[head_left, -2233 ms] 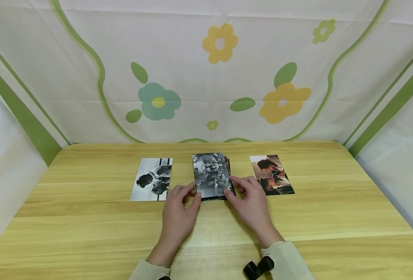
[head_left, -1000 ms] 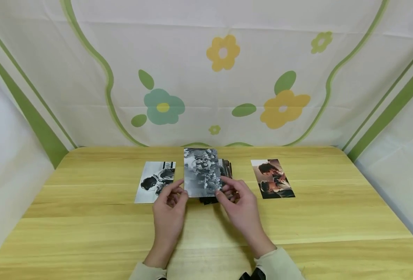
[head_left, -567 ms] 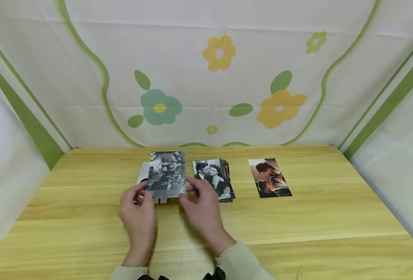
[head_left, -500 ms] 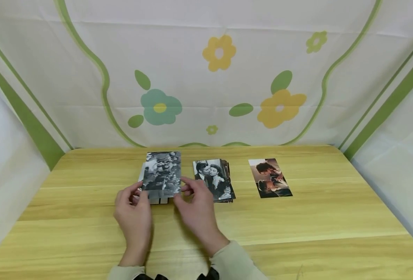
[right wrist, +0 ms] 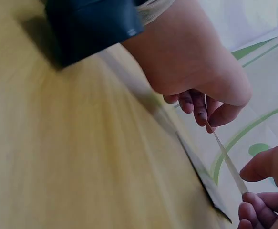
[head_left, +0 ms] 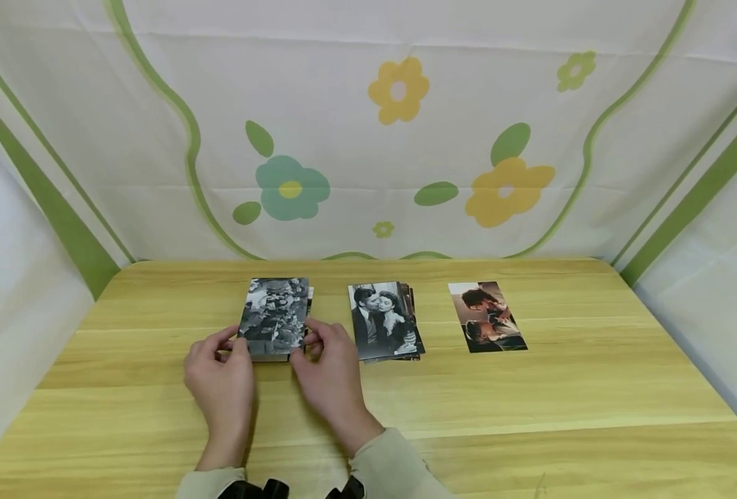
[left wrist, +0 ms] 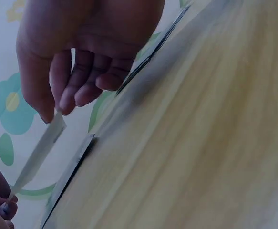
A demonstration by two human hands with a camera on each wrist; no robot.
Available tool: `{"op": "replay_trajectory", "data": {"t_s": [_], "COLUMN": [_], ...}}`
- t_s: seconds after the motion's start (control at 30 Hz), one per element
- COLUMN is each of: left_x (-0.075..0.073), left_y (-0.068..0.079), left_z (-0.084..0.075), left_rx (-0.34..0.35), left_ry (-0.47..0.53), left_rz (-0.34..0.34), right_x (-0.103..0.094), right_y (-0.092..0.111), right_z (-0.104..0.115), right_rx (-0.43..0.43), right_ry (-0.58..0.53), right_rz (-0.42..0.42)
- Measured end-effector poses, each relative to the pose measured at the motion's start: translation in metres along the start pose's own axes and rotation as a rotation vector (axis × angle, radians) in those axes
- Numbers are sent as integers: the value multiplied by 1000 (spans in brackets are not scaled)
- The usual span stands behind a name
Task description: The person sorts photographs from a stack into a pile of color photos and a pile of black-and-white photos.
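Note:
A black-and-white photo of a crowd is held between both hands over the photo lying on the left, whose edge shows at its right side. The left hand pinches its near left corner. At the near right corner the right hand pinches it with thumb and fingers. Both wrist views show the held photo edge-on, a little above the lower photo. The right hand looms large in the left wrist view; the left hand is at the top in the right wrist view.
A slightly uneven stack of photos lies mid-table, a couple in black and white on top. To its right is a single colour photo. The wooden table ends at a flower-printed cloth.
Both hands have lifted the crowd photo off the middle stack and carried it left over the left photo, lowering it. The stack's couple photo is now uncovered.

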State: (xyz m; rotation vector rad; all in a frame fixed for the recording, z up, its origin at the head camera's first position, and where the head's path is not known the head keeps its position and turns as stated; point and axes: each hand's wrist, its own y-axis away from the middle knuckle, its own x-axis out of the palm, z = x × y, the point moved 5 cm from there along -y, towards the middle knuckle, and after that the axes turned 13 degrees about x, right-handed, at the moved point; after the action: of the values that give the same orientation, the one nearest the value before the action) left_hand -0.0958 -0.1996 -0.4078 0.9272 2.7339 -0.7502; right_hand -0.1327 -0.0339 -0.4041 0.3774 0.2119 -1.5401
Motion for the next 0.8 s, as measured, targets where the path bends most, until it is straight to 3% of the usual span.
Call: {"op": "replay_trajectory", "data": {"t_s": [0.2, 0.4, 0.8], "left_x": [5, 8, 9], "left_y": [0, 0, 1], "left_z": [2, 4, 7], "left_rx": [17, 42, 78], "left_ry": [-54, -98, -176], "left_rz": [80, 132, 195], "right_x": [4, 6, 7], "right_y": [-2, -3, -3], "right_z": [-6, -6, -9], "right_rx": [29, 4, 5], "right_ry": [117, 210, 272], "right_rz": [9, -2, 13]}}
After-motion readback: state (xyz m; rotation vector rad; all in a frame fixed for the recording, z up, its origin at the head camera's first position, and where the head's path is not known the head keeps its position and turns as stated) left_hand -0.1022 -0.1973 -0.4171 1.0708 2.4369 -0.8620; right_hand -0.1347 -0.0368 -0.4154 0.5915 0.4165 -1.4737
